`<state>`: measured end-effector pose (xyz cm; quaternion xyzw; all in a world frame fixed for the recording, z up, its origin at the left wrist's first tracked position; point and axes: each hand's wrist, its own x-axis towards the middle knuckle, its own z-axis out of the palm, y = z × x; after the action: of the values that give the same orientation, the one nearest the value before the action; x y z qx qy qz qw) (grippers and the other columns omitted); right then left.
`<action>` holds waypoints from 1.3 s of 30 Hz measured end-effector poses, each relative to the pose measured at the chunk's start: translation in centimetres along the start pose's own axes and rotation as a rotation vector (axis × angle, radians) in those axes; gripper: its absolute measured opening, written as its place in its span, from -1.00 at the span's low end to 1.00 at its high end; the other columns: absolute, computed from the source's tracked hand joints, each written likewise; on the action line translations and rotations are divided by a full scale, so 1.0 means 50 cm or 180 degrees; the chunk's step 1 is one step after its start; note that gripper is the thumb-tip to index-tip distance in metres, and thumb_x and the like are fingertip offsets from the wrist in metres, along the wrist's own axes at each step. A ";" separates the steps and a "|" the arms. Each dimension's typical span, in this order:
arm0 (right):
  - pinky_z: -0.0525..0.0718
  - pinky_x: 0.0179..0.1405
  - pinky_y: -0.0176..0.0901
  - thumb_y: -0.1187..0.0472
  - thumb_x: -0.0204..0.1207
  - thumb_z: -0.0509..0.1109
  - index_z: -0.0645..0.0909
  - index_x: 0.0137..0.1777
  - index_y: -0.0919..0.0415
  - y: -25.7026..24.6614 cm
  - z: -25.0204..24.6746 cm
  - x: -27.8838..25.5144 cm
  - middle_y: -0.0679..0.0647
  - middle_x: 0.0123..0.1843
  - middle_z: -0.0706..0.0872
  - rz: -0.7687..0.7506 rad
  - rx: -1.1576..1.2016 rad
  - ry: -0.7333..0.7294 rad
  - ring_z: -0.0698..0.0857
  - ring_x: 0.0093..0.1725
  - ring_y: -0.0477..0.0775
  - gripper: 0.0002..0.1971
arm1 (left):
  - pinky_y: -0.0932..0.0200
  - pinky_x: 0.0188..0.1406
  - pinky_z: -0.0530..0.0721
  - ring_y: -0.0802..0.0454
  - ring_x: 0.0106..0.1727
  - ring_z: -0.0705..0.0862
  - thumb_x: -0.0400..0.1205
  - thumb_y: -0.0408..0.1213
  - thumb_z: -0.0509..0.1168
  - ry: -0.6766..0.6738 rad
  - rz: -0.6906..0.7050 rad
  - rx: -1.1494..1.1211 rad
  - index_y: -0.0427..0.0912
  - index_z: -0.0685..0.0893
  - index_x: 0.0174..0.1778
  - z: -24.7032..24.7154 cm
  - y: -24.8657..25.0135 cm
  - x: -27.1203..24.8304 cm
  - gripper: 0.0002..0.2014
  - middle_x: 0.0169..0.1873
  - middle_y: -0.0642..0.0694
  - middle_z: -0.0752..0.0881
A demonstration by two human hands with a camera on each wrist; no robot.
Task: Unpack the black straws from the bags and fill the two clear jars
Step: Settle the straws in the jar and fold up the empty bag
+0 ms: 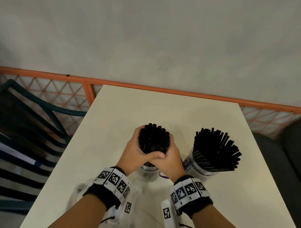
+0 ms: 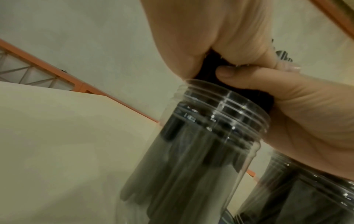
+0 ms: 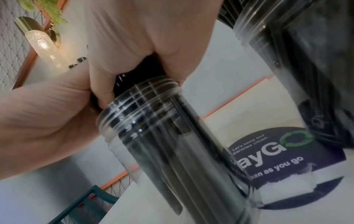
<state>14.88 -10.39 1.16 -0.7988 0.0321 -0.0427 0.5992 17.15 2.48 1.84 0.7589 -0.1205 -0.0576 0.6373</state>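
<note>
A thick bundle of black straws [image 1: 154,139] stands upright in a clear jar [image 1: 149,169] at the table's middle. Both hands wrap round the bundle just above the jar's threaded rim [image 2: 224,106]: my left hand [image 1: 139,149] from the left, my right hand [image 1: 170,155] from the right, thumbs overlapping in front. The straws' lower ends show through the jar's wall [image 3: 172,151]. To the right, a second clear jar [image 1: 201,166] holds black straws [image 1: 215,149] that fan out to the right.
The cream table [image 1: 239,183] ends at an orange mesh rail [image 1: 166,89] at the back. A teal chair [image 1: 29,113] stands on the left, a dark seat [image 1: 286,160] on the right. Crumpled clear bags [image 1: 135,202] lie under my wrists. A dark round sticker [image 3: 283,159] lies on the table.
</note>
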 end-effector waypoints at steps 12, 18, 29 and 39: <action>0.54 0.25 -0.37 -0.10 0.05 0.61 0.16 0.51 0.05 0.007 -0.029 0.034 -0.20 0.30 0.49 -0.0306 -0.0237 -0.0357 0.54 0.30 -0.20 0.03 | 0.65 0.04 0.46 0.62 0.18 0.47 -0.05 0.21 0.60 -0.0416 0.0037 0.0005 0.07 0.24 0.37 -0.018 0.001 0.034 0.09 0.21 0.26 0.47; 0.65 0.26 -0.06 0.23 0.17 0.65 0.30 0.41 0.09 -0.005 -0.027 0.053 -0.12 0.18 0.60 -0.0207 -0.0297 -0.0400 0.63 0.23 -0.05 -0.17 | 0.53 0.09 0.55 0.54 0.13 0.54 0.22 -0.18 0.64 -0.0011 -0.0036 0.0076 0.04 0.31 0.30 0.004 -0.003 0.042 -0.19 0.12 0.23 0.55; 0.56 0.36 -0.19 -0.30 -0.08 0.63 0.07 0.42 -0.07 0.022 -0.042 0.052 -0.19 0.34 0.41 -0.0339 -0.0096 -0.0525 0.52 0.37 -0.15 0.12 | 0.58 0.10 0.49 0.59 0.19 0.47 -0.03 0.07 0.65 -0.0330 0.0044 -0.0050 0.05 0.18 0.38 -0.018 0.003 0.033 0.11 0.22 0.23 0.44; 0.62 0.21 -0.08 0.20 0.27 0.61 0.32 0.41 0.12 -0.009 -0.029 0.061 -0.23 0.10 0.58 -0.0176 -0.0205 -0.0411 0.62 0.18 -0.07 -0.26 | 0.61 0.09 0.49 0.52 0.17 0.51 0.19 -0.18 0.63 0.0080 -0.0060 0.0034 0.04 0.28 0.34 0.019 0.013 0.042 -0.14 0.15 0.26 0.51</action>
<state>17.75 -11.95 2.10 -0.8193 -0.0273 -0.0067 0.5726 18.89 0.92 2.46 0.7641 -0.1056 -0.0535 0.6342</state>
